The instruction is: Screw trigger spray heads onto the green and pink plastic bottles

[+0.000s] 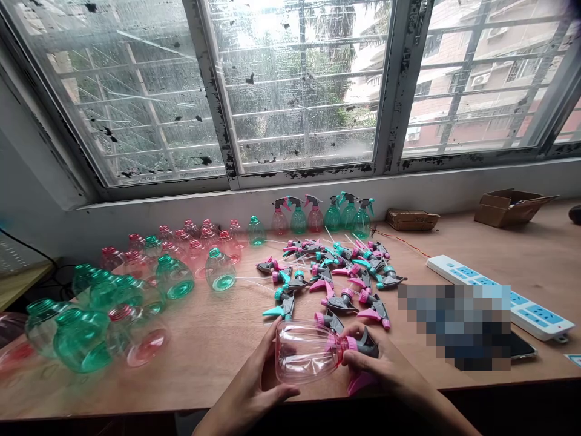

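Note:
My left hand (254, 387) is wrapped round a clear pink plastic bottle (304, 351), held on its side just above the table's near edge. At the bottle's neck, my right hand (381, 363) grips a pink and grey trigger spray head (358, 348). A heap of loose spray heads (331, 278) in pink, teal and grey, with thin white tubes, lies right behind the hands. Empty green and pink bottles (136, 284) lie scattered to the left. Several finished spray bottles (318, 215) stand upright by the wall.
The wooden table (218, 345) runs under a barred window. A white power strip (499, 293) and a dark phone (521, 345) lie at the right, beside a blurred patch. A flat brown box (411, 219) and an open cardboard box (508, 207) sit by the wall.

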Tool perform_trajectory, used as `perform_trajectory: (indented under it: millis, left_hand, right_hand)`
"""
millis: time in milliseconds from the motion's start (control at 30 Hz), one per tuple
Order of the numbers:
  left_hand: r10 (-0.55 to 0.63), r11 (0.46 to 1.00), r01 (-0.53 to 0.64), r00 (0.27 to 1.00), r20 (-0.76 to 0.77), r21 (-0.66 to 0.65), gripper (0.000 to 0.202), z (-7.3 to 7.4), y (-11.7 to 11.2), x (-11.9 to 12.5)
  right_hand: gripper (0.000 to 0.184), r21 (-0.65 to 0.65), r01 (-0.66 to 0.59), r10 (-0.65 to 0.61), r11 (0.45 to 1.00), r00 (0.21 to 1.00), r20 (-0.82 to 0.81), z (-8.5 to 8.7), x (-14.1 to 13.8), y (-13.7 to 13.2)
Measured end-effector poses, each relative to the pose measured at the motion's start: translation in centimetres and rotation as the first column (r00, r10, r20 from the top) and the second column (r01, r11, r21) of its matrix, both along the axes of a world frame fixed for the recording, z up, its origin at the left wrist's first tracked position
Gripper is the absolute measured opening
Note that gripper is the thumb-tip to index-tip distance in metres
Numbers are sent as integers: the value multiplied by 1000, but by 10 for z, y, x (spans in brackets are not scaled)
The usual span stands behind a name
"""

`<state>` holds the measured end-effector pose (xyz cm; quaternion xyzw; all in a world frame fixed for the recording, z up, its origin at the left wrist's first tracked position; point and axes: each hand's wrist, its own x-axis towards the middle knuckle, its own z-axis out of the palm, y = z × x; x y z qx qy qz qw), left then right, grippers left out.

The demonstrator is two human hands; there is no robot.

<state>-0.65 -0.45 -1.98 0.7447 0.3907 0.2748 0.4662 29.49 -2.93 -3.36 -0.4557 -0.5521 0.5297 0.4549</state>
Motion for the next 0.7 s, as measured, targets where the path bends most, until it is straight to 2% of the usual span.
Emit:
perform_trajectory:
  millis: [267, 367, 533, 700]
  left_hand:
    - [-8, 1000, 8, 1000, 22, 10, 98, 1, -1, 1]
    - [-12, 1000, 12, 1000, 22, 20, 96, 2, -2, 0]
    - [-5, 999, 6, 1000, -13, 46, 96, 4, -3, 1]
    - [-24, 998, 21, 998, 55, 56, 97, 5, -4, 4]
  right_hand:
    - [46, 0, 34, -34, 999, 999, 1, -2, -1, 1]
    - [47, -46, 33, -35, 998, 998, -45, 1, -2, -1]
    - [41, -58, 18, -25, 998, 994, -108, 6, -3, -2]
    - [39, -43, 30, -34, 999, 994, -103, 6, -3, -2]
